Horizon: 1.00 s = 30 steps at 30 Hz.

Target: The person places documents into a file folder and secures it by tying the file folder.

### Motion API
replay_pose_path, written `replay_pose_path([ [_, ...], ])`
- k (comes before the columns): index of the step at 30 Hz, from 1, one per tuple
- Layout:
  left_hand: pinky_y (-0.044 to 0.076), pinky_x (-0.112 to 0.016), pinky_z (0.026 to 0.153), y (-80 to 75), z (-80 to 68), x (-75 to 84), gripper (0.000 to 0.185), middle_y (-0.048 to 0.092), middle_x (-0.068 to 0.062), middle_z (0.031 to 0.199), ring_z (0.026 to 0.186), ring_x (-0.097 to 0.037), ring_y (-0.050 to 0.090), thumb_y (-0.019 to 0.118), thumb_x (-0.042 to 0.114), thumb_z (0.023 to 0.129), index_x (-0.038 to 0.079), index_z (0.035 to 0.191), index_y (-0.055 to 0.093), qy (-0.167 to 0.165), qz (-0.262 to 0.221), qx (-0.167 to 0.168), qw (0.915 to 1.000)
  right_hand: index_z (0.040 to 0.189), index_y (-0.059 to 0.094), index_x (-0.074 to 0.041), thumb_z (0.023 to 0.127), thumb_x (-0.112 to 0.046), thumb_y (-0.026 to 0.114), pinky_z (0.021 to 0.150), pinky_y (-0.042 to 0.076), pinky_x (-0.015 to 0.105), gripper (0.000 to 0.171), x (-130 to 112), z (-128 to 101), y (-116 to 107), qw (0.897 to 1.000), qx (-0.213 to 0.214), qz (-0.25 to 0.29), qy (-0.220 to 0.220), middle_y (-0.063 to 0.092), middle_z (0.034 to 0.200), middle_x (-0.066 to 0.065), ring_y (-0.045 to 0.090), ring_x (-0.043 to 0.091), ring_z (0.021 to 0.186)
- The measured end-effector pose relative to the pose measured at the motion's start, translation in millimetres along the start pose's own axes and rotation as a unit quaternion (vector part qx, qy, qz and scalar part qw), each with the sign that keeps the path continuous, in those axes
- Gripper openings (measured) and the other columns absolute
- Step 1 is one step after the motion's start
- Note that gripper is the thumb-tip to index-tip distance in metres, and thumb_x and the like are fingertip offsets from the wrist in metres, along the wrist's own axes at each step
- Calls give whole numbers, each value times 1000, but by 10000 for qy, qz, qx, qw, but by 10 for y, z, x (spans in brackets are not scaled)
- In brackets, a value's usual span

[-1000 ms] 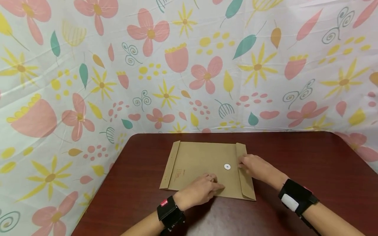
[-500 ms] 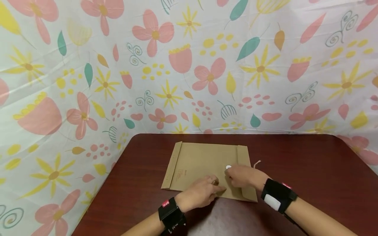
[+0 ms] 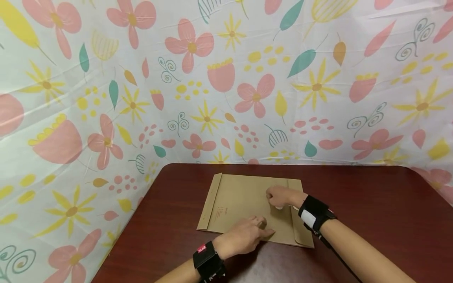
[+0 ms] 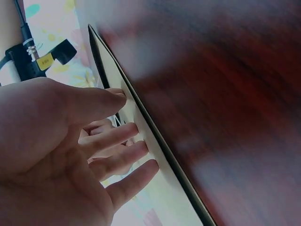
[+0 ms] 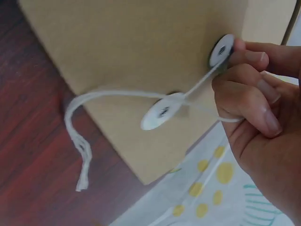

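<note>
The kraft string-tie envelope (image 3: 253,206) lies flat on the dark red-brown worktop (image 3: 371,204), near its middle, flap end toward the person's right. The left hand (image 3: 244,235) rests on the envelope's near edge with fingers (image 4: 123,135) straight and slightly spread, pressing the paper down. The right hand (image 3: 281,195) sits over the flap end, its fingers (image 5: 244,77) curled and pinching the white string (image 5: 117,96) close to the two white paper discs (image 5: 162,111).

The string looks thin and frayed at its loose end, which trails off the envelope's edge onto the worktop. Pulled too hard, it could tear a disc off its rivet or rip the flap (image 3: 301,230). If the pinch is too light, the string may slip out from between the fingers and the turn around the discs could loosen. Should the left hand lift, the light envelope would likely slide on the smooth worktop or swing toward the pulling hand.

Behind the envelope and to both sides of it, a pale cloth backdrop (image 3: 226,78) printed with pink flowers, yellow blooms and teal leaves stands around the worktop. The worktop's far corners are rounded and its surface is glossy.
</note>
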<state>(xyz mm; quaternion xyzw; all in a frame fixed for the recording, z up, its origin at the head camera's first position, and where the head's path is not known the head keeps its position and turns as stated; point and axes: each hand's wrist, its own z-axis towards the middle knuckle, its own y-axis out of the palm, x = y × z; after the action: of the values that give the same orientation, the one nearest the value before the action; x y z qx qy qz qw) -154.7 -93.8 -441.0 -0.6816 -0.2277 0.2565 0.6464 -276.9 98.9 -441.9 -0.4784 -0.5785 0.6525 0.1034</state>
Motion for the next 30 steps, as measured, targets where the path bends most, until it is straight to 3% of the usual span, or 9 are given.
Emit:
replay_pose_path([
  [5, 40, -14, 76, -7, 1, -1, 46, 55, 5, 118, 98, -6, 50, 64, 16, 96, 30, 140, 58, 29, -20, 0, 10000, 73, 46, -9, 93, 3, 43, 58, 28, 27, 24, 142, -2, -46, 9981, 199, 531, 220, 39, 68, -1, 30, 12, 58],
  [11, 41, -15, 79, 4, -4, -14, 46, 55, 3, 121, 102, -8, 52, 64, 18, 96, 30, 140, 57, 41, -35, 44, 10000, 77, 55, -8, 96, -3, 47, 56, 32, 26, 21, 216, -28, -108, 9969, 671, -166, 363, 52, 71, 1, 36, 12, 56],
  [15, 41, -15, 78, 9, -16, -20, 47, 54, 4, 121, 101, -7, 51, 65, 19, 95, 31, 140, 57, -21, -2, 40, 10000, 69, 52, -11, 93, -6, 53, 51, 29, 24, 25, 116, -52, -172, 9947, 834, -564, 191, 42, 61, -3, 33, 9, 52],
  [18, 40, -15, 77, 10, -26, -14, 47, 54, 4, 120, 100, -6, 50, 65, 20, 96, 32, 141, 56, -51, 41, 3, 10000, 59, 44, -16, 92, -9, 55, 48, 23, 22, 36, -58, -102, -217, 9974, 301, -614, 211, 31, 54, -7, 25, 7, 47],
  [21, 40, -15, 77, 7, -30, -6, 48, 53, 5, 121, 102, -6, 50, 64, 21, 97, 32, 142, 54, -76, 78, -63, 9999, 53, 38, -19, 94, -10, 53, 45, 18, 23, 44, -280, -174, -207, 9949, -714, -493, 518, 23, 50, -8, 17, 6, 45],
  [24, 39, -15, 77, 5, -32, 0, 49, 53, 6, 121, 103, -6, 49, 64, 22, 97, 33, 143, 53, -88, 150, -92, 9998, 55, 54, -14, 93, -6, 50, 43, 19, 23, 39, -411, -209, -134, 9841, -1494, -397, 877, 36, 50, -7, 17, 6, 44],
  [28, 39, -14, 75, 2, -27, 13, 51, 53, 6, 119, 102, -6, 49, 65, 21, 96, 33, 144, 52, -49, 220, -112, 9997, 60, 67, -9, 86, -2, 50, 41, 20, 23, 32, -329, -136, -43, 9794, -1725, -80, 1044, 45, 50, -5, 20, 6, 42],
  [30, 41, -15, 77, 0, -19, 21, 51, 53, 6, 121, 105, -7, 50, 65, 21, 96, 33, 144, 52, -58, 197, -119, 9997, 57, 62, -10, 82, -1, 51, 41, 19, 23, 30, -250, -71, -34, 9815, -1613, 278, 998, 38, 48, -6, 20, 6, 43],
])
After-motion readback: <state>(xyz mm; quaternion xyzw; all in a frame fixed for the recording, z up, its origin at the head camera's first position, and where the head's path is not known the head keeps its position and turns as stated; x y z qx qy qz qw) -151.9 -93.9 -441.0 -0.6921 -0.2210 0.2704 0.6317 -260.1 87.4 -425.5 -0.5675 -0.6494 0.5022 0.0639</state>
